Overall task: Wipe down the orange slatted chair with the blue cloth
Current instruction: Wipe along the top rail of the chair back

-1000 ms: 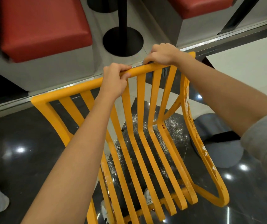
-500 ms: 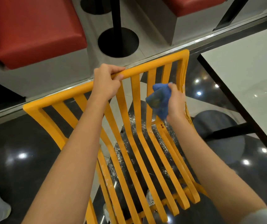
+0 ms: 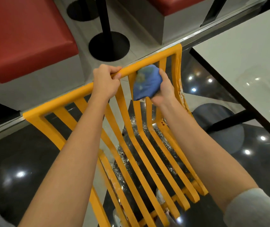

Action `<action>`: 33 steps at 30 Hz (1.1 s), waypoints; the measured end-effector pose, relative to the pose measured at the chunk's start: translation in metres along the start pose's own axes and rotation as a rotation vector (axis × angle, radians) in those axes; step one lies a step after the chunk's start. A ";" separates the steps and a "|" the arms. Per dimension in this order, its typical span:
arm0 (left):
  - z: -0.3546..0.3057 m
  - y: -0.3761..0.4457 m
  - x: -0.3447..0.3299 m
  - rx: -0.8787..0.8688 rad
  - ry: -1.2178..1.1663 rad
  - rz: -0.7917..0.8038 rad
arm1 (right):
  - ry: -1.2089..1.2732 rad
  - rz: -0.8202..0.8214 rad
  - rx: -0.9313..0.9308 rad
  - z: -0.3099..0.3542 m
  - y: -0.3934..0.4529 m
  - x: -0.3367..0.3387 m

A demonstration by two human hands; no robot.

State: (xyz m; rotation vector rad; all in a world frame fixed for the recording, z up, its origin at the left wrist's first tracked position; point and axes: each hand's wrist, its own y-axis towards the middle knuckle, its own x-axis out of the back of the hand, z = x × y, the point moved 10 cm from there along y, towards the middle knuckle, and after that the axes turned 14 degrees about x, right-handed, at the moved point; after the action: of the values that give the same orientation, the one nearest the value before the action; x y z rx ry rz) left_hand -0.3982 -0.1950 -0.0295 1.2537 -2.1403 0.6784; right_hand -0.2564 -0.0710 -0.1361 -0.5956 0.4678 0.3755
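The orange slatted chair (image 3: 62, 104) fills the middle of the view, its back tilted towards me and its top rail running from lower left to upper right. My left hand (image 3: 105, 81) grips the top rail near its middle. My right hand (image 3: 164, 88) holds the bunched blue cloth (image 3: 146, 82) pressed against the upper ends of the right-hand slats, just under the top rail. The chair's right side rail shows chipped white marks.
Red cushioned benches (image 3: 24, 38) stand beyond the chair, with a black round table base (image 3: 108, 45) between them. A white table (image 3: 245, 66) with a dark edge is at the right. The dark glossy floor (image 3: 16, 161) reflects ceiling lights.
My right hand left the top rail's right end, dropped to the slats with the blue cloth, then moved up to just under the rail. My left hand kept its grip.
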 end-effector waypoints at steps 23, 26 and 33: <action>-0.002 -0.008 0.002 0.092 -0.026 -0.109 | -1.338 0.530 1.153 0.165 0.091 -0.038; -0.003 -0.010 0.003 0.105 -0.024 -0.111 | -1.048 0.273 0.834 0.158 0.107 0.009; -0.004 -0.010 0.003 0.111 -0.068 -0.129 | -0.768 0.303 0.709 0.141 0.085 0.047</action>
State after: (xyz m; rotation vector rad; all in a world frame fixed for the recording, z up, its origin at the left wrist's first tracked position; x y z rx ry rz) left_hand -0.3901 -0.1985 -0.0236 1.4798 -2.0780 0.7173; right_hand -0.2133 0.0894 -0.0954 0.3262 -0.0728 0.6473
